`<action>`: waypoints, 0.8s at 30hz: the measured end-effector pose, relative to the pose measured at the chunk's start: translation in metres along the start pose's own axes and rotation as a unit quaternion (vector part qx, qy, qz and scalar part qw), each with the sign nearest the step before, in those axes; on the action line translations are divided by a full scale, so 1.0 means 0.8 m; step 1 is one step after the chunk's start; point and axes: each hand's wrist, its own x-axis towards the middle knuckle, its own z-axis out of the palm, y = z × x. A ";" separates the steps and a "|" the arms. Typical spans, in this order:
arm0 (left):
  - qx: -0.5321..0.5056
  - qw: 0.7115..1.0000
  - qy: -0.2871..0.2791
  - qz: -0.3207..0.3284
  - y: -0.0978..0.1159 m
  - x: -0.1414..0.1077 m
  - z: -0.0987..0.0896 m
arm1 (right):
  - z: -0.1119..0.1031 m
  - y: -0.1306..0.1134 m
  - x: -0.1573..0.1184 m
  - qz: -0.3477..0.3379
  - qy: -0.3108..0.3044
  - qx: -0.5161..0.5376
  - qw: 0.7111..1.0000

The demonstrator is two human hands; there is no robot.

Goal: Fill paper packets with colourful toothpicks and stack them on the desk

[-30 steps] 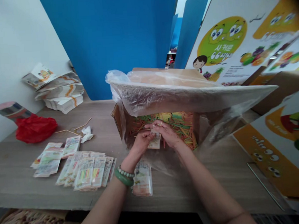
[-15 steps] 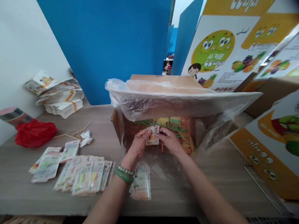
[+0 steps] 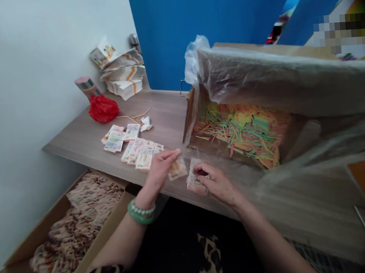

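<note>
My left hand [image 3: 160, 171] pinches a small clear printed packet [image 3: 177, 170] with coloured strips inside, held above the table near its front edge. Just to the right, my right hand [image 3: 216, 182] has its fingers curled on the upper part of a small stack of similar packets [image 3: 197, 188] lying at the table edge. Behind my hands stands an open cardboard box lined with clear plastic film. Loose thin sticks [image 3: 246, 128] in green, yellow, orange and pink fill its bottom. More filled packets [image 3: 143, 153] lie in overlapping piles left of my left hand.
A red plastic bag [image 3: 103, 108], a crumpled white tissue [image 3: 145, 124] and stacked folded cartons [image 3: 125, 80] are on the table's left part. Below the table edge, a large cardboard box [image 3: 105, 240] holds many packets. A blue panel [image 3: 206, 19] rises behind.
The view has swung left and down. Both hands have come out of the stick box toward me; the left carries the packet, and the right has moved onto the stack at the edge.
</note>
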 end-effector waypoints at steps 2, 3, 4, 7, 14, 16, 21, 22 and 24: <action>0.112 0.992 0.045 0.022 -0.010 0.012 -0.032 | 0.010 0.002 -0.013 0.080 0.001 -0.105 0.991; 0.196 0.977 0.066 0.043 -0.015 0.020 -0.044 | 0.013 0.004 -0.018 0.130 0.012 -0.164 0.978; 0.298 0.950 0.071 0.063 -0.022 0.028 -0.054 | 0.017 0.006 -0.021 0.179 0.024 -0.220 0.959; 0.548 0.827 0.020 0.121 -0.039 0.052 -0.069 | 0.028 0.015 -0.020 0.257 0.051 -0.317 0.912; 0.661 0.727 0.006 0.187 -0.035 0.056 -0.067 | 0.043 0.036 0.000 0.255 0.089 -0.277 0.922; 0.658 0.730 0.021 0.184 -0.032 0.037 -0.060 | 0.040 0.041 0.000 0.264 0.100 -0.239 0.929; 0.630 0.736 -0.059 0.240 -0.060 -0.011 -0.037 | 0.033 0.045 -0.003 0.286 0.120 -0.172 0.935; 0.626 0.738 -0.076 0.243 -0.070 -0.016 -0.035 | 0.034 0.044 -0.003 0.283 0.118 -0.175 0.936; 0.622 0.743 -0.085 0.234 -0.087 -0.020 -0.036 | 0.037 0.041 -0.003 0.282 0.115 -0.193 0.933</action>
